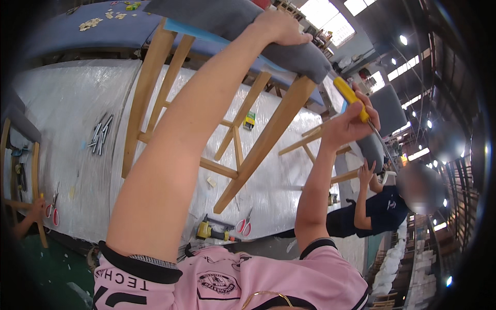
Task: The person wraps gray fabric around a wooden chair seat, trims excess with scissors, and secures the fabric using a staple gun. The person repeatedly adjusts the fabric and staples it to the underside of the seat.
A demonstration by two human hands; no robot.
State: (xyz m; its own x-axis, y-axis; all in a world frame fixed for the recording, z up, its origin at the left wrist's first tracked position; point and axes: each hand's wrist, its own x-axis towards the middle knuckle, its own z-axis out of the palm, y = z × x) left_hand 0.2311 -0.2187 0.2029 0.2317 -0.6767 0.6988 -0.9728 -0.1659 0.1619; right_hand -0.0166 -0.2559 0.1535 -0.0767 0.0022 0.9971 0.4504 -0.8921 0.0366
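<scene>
The left hand [279, 28] presses down, fingers curled over the grey padded seat of a wooden chair [243, 20] whose smooth pale legs splay toward the worktop [67, 103], wrapped in crinkled clear plastic. The right hand [349, 121] has its fingers closed round a yellow-handled screwdriver [356, 103], its long axis slanting from upper left to lower right, thin shaft pointing down-right, just beside the seat's edge.

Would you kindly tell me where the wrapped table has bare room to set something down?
Free: the plastic-wrapped white table left of the wooden chair legs, above the metal pieces. Crowded: near edge with yellow staple gun and red-handled scissors.
</scene>
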